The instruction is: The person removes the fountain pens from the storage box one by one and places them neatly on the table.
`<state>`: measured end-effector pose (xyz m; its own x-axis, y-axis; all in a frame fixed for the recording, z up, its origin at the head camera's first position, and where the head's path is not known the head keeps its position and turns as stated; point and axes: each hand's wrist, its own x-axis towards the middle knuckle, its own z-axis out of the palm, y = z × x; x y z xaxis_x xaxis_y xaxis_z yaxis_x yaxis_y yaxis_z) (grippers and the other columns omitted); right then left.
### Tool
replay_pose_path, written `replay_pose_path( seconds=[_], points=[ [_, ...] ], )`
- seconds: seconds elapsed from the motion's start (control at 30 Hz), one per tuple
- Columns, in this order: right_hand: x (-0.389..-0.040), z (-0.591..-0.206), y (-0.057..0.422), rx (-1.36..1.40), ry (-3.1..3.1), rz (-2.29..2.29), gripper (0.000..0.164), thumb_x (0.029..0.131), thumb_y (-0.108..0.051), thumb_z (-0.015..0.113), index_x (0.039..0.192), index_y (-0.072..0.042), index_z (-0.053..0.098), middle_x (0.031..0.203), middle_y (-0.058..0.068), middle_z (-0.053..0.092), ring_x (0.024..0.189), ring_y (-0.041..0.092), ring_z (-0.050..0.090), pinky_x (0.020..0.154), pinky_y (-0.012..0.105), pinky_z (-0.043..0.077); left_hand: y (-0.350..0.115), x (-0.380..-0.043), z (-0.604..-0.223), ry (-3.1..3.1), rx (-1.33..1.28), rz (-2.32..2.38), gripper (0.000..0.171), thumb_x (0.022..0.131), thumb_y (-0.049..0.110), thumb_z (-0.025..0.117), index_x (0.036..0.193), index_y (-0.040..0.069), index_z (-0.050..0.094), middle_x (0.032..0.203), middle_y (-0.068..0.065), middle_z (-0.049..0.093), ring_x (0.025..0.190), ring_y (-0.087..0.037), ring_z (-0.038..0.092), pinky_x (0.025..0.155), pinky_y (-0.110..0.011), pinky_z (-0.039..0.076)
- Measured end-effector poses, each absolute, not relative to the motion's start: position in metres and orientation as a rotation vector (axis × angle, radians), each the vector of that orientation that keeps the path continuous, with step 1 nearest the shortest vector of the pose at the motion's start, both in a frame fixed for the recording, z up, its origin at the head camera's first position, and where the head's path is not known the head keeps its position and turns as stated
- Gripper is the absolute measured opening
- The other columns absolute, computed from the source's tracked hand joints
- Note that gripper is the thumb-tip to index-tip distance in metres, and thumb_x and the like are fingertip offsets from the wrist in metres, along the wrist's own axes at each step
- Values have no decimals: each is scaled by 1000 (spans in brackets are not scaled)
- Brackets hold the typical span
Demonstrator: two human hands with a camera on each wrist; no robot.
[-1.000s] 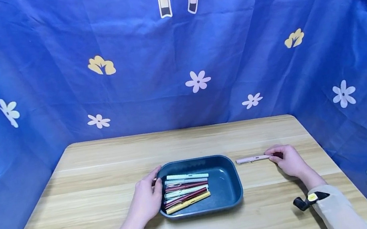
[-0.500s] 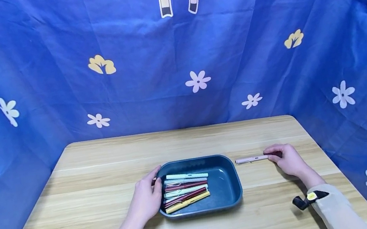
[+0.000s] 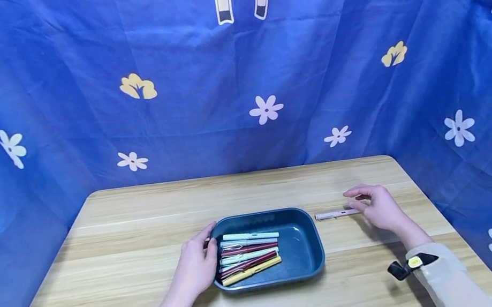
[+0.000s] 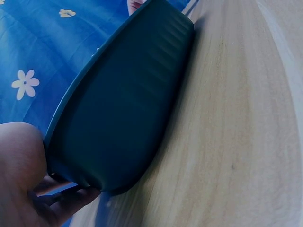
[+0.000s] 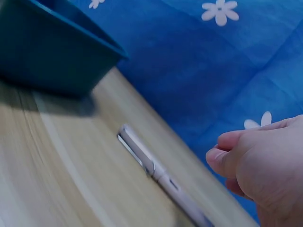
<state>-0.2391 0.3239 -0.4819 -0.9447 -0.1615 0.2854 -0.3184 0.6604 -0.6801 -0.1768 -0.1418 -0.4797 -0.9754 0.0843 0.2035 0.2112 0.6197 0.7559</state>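
Note:
A dark teal rectangular tray [image 3: 301, 242] stands on the table, with several capped pens side by side in its left half. My left hand [image 3: 197, 262] holds the tray's left end, thumb at the rim and fingers against the outer wall; the left wrist view shows the fingers [image 4: 75, 201] by the tray's corner. To the right of the tray lies a pale pink pen [image 3: 334, 214] with a metal clip, its cap end pointing at the tray. My right hand [image 3: 377, 207] hovers just above the pen's right end. In the right wrist view its loosely bent fingers are apart from the pen [image 5: 156, 175].
Among the pens in the tray are a yellow pen [image 3: 252, 271], dark red pens [image 3: 254, 248] and pale blue-green ones [image 3: 251, 236]. A light wooden table [image 3: 140, 220] carries everything. Blue cloth [image 3: 195, 86] with printed flowers hangs behind and at both sides.
My right hand has let go of the pink pen and risen a little above it, slightly leftward. The pen stays on the table. My left hand and the tray have not visibly moved.

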Motion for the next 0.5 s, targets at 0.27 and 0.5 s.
replay_pose_path(
  seconds=[0.27, 0.5],
  points=[
    [-235, -465, 299, 473, -2589, 1240, 23, 93, 3, 78, 115, -2, 80, 116, 9, 77, 110, 32, 70, 98, 52, 56, -142, -177, -479, -2696, -242, -1287, 45, 107, 6, 55, 150, -4, 55, 140, -30, 61, 115, -38, 71, 103, -55, 54],
    [-228, -448, 276, 548, -2480, 1410, 22, 93, 2, 79, 115, 2, 78, 114, 12, 77, 104, 39, 71, 99, 45, 57, -142, -178, -480, -2695, -248, -1279, 45, 107, 6, 55, 150, -4, 55, 142, -30, 60, 117, -39, 69, 105, -55, 52]
  ],
)
